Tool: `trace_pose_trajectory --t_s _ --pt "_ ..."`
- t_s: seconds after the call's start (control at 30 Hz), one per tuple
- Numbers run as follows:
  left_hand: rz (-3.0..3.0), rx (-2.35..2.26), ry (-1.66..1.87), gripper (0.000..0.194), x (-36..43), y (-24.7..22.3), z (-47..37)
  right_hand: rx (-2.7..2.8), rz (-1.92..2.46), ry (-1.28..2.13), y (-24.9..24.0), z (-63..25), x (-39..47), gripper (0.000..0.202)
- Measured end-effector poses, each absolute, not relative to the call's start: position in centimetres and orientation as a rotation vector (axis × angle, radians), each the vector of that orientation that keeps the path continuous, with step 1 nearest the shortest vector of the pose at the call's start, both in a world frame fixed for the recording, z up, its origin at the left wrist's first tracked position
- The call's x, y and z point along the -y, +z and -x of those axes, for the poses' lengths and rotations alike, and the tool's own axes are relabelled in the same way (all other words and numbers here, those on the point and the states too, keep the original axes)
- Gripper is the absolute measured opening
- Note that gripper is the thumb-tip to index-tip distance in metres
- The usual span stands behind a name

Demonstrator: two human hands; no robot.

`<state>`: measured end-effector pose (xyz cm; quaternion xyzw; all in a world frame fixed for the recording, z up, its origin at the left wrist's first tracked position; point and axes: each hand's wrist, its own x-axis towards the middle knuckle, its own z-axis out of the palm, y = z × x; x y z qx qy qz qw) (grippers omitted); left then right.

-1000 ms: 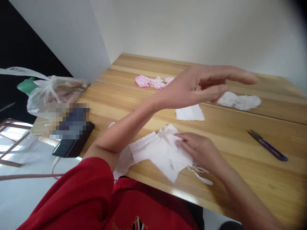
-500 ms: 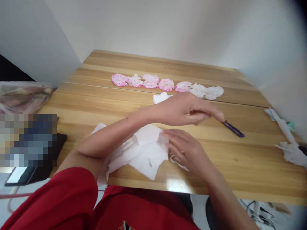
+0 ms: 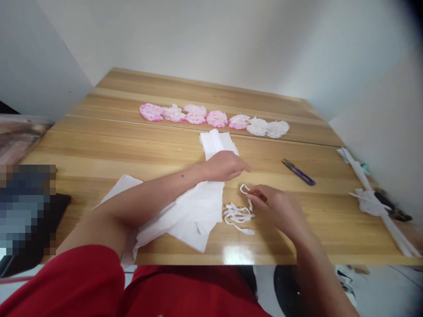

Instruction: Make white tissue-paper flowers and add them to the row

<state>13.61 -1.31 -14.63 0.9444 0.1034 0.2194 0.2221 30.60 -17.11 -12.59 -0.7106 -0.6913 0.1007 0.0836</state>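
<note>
My right hand (image 3: 276, 204) pinches one end of a white cord (image 3: 238, 213), which lies in loose loops on the wooden table. My left hand (image 3: 226, 166) reaches across in front of me, over white tissue sheets (image 3: 194, 211); its fingers are curled, and what they hold, if anything, is hidden. Just beyond that hand lies a folded white paper strip (image 3: 216, 141). Small purple-handled snips (image 3: 299, 171) rest on the table to the right, apart from both hands.
A row of pink and white paper flowers (image 3: 216, 119) runs across the back of the table (image 3: 132, 149). White wrapped sticks (image 3: 366, 185) lie at the right edge. A dark object (image 3: 42, 233) and a plastic bag (image 3: 20, 136) are at the left.
My left hand has moved back left, away from the snips, which now lie free. My right hand has shifted from the tissue's edge to the cord and taken its end. The view has shifted slightly.
</note>
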Motion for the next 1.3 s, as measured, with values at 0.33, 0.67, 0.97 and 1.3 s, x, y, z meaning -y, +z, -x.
trace_pose_trajectory --t_s 0.33,0.67,0.97,1.3 --pt "-2.064 -0.29 0.513 0.039 3.0 -14.4 -14.4 2.089 2.011 0.119 -12.5 -30.7 14.9 0.019" --pt "-1.825 -0.44 0.514 0.042 1.9 -15.4 -14.3 1.629 1.581 0.994 -9.9 -32.2 9.4 0.02" --pt "-1.525 -0.321 0.477 0.049 1.0 -15.8 -14.2 1.565 1.367 1.0 -13.7 -32.9 8.6 0.039" --pt "-1.464 -0.361 0.441 0.047 1.1 -15.7 -14.1 1.874 1.668 0.135 -13.6 -33.5 8.7 0.035"
